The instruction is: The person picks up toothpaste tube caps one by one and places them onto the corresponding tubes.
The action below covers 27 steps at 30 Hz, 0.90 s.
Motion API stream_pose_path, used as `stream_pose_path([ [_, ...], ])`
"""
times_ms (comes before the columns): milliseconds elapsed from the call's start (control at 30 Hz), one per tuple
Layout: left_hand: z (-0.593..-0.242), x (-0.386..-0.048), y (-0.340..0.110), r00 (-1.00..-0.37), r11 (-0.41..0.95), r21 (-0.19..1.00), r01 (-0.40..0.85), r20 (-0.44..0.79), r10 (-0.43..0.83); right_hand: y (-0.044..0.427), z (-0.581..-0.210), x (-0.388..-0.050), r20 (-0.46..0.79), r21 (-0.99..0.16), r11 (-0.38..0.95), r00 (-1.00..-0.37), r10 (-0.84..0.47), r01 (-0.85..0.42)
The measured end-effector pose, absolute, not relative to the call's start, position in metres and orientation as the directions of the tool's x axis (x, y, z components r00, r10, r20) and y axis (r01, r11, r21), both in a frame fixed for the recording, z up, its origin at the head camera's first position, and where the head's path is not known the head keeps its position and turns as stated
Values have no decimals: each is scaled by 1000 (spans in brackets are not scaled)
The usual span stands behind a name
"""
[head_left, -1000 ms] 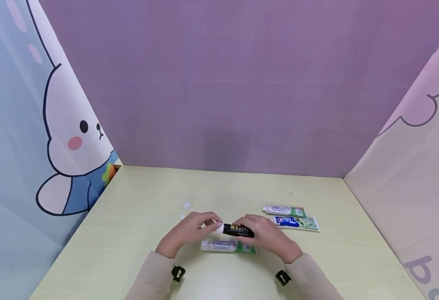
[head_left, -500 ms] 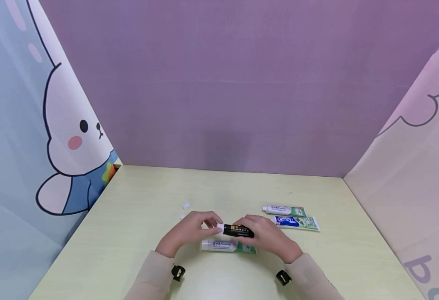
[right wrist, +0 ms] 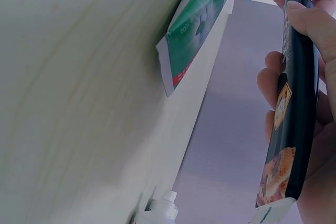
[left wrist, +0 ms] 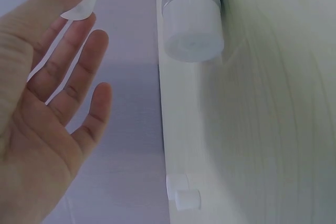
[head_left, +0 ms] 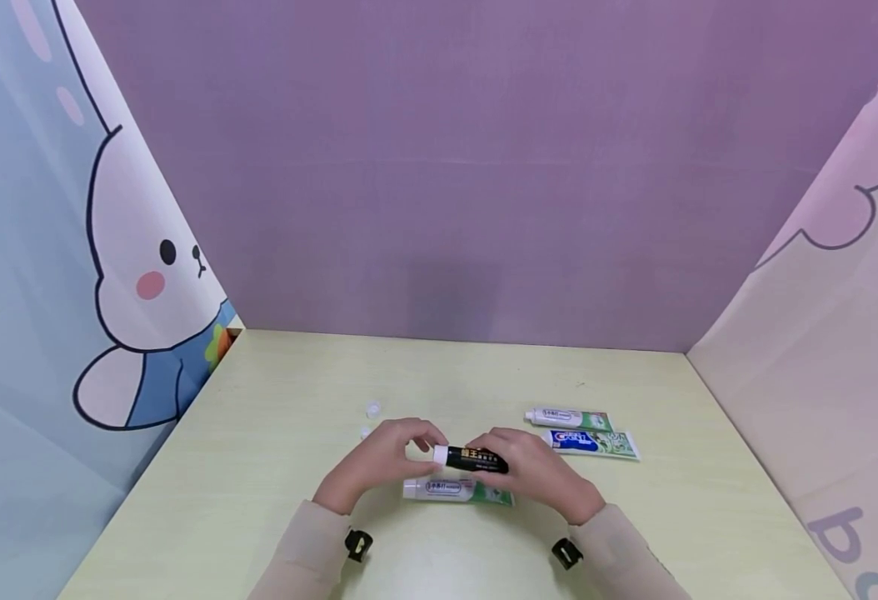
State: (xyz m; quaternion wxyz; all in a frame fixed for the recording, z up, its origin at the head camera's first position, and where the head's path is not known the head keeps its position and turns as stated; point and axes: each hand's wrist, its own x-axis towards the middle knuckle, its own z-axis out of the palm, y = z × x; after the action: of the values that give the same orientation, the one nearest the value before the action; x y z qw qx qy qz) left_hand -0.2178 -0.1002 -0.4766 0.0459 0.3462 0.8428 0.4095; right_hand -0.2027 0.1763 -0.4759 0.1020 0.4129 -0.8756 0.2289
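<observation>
Loosening seen: white cap [head_left: 440, 455] unpinched by left hand [head_left: 390, 455], fingers spread, thumb contact unclear. Black tube [head_left: 476, 459] gripped in right hand [head_left: 535, 472]; cap apparently on, its handling judged paused.

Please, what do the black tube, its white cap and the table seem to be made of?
Black tube: probably smooth plastic laminate; its end is pressed flat. White cap: likely plastic, evenly white and smooth. Table: perhaps wood or printed laminate, pale, slightly shiny, with grain lines.
</observation>
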Motion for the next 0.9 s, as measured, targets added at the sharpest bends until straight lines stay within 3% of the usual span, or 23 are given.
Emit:
stream_pose_path([
  [600,-473,-214,-106,-793,451,750,484,158,588,175,-472,-200,370,-312,555,-637,-676,-771],
  [900,-474,-216,-107,-779,461,726,511,166,604,175,-471,-200,359,-322,565,-650,-670,-760],
])
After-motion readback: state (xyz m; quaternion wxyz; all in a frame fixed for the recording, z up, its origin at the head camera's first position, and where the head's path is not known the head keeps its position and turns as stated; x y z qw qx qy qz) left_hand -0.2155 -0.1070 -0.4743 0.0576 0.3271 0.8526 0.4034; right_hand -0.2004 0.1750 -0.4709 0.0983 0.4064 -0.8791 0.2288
